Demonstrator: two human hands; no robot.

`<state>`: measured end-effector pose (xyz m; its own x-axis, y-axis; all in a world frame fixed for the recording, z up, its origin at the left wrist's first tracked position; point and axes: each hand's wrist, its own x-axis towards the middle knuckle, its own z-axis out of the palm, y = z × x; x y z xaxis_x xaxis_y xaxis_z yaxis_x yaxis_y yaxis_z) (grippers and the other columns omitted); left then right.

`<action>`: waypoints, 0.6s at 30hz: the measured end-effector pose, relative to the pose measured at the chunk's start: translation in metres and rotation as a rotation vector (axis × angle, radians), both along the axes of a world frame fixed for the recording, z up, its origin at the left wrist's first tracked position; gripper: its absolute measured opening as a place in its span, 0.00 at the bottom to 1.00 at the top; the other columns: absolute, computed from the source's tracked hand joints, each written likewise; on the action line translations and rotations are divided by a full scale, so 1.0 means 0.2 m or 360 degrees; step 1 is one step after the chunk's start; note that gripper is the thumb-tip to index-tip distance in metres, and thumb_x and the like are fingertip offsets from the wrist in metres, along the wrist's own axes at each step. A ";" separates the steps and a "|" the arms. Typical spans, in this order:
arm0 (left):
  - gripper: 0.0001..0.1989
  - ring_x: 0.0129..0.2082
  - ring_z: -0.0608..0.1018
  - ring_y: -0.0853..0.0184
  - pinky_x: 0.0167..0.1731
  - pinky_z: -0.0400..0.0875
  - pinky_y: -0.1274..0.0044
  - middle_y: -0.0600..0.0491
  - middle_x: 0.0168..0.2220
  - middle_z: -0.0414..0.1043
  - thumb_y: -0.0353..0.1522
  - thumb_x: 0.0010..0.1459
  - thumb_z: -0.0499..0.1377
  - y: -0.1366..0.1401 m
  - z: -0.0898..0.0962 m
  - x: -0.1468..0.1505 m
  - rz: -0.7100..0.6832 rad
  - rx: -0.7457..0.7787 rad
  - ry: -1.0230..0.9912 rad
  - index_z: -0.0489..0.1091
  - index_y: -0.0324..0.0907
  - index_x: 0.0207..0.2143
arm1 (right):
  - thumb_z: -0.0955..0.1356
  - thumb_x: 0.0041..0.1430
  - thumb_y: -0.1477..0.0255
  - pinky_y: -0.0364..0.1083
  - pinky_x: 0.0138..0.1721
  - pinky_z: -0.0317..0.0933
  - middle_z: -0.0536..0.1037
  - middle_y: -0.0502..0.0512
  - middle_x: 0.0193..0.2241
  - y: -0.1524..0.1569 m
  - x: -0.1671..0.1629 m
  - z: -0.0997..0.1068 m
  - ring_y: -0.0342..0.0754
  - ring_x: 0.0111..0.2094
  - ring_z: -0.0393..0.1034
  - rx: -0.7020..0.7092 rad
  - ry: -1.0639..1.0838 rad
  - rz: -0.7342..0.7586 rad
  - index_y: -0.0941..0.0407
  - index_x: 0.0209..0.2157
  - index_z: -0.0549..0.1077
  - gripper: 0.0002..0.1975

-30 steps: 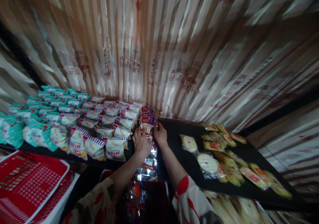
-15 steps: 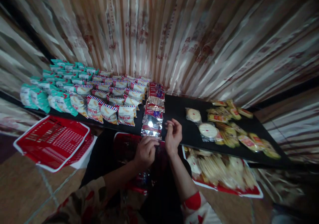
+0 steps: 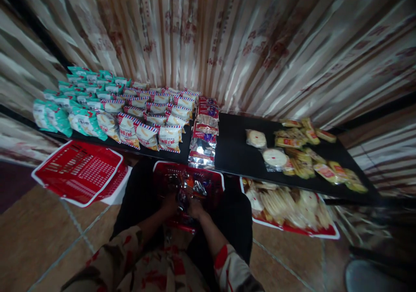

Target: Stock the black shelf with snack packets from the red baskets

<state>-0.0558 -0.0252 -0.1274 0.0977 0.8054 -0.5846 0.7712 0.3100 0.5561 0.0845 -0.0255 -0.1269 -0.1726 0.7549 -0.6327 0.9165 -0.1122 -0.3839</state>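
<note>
Both hands are down in a red basket (image 3: 222, 182) with a white rim, between the knees. Dark and shiny snack packets (image 3: 199, 187) fill part of it. My left hand (image 3: 169, 205) is at the packets on the left side, its fingers lost in shadow. Close beside it, my right hand (image 3: 195, 208) reaches among the same packets. Whether either hand grips a packet I cannot make out. Just beyond the basket, a column of overlapping red and silver packets (image 3: 203, 148) lies on the black table (image 3: 232, 142).
Left of that column stand rows of white snack bags (image 3: 169, 138) and green bags (image 3: 85, 122). Wrapped round white cakes (image 3: 274, 157) and yellow packets (image 3: 299, 164) lie to the right. Another red basket (image 3: 78, 170) is at lower left; a filled basket (image 3: 329, 231) sits under the table's right side.
Both hands have gone from the table's front edge down into the basket. The column of red and silver packets looks the same. The view has tilted slightly.
</note>
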 end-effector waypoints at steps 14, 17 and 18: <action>0.15 0.45 0.74 0.66 0.47 0.64 0.76 0.48 0.43 0.75 0.21 0.52 0.52 -0.03 -0.06 0.00 0.0184 -0.0028 -0.0030 0.73 0.38 0.40 | 0.65 0.50 0.81 0.46 0.46 0.62 0.77 0.68 0.43 0.00 -0.03 -0.02 0.54 0.47 0.71 -0.0133 -0.0212 0.0182 0.62 0.40 0.76 0.15; 0.15 0.43 0.75 0.68 0.44 0.65 0.78 0.50 0.41 0.75 0.20 0.51 0.53 -0.03 -0.02 0.00 0.0294 -0.0017 -0.0071 0.73 0.39 0.39 | 0.66 0.49 0.81 0.44 0.46 0.62 0.77 0.66 0.43 -0.02 -0.03 0.01 0.53 0.46 0.72 -0.0098 -0.0133 0.0170 0.61 0.40 0.76 0.14; 0.14 0.42 0.75 0.68 0.43 0.66 0.79 0.50 0.41 0.76 0.20 0.51 0.53 -0.02 -0.01 0.00 0.0338 -0.0013 -0.0087 0.73 0.39 0.38 | 0.66 0.50 0.80 0.44 0.45 0.62 0.77 0.65 0.42 -0.03 -0.03 0.02 0.52 0.45 0.72 -0.0078 -0.0092 0.0166 0.61 0.40 0.76 0.14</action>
<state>-0.0550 -0.0295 -0.1285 -0.0421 0.8065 -0.5898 0.6570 0.4671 0.5918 0.0788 -0.0310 -0.1232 -0.2106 0.7027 -0.6796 0.9446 -0.0327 -0.3265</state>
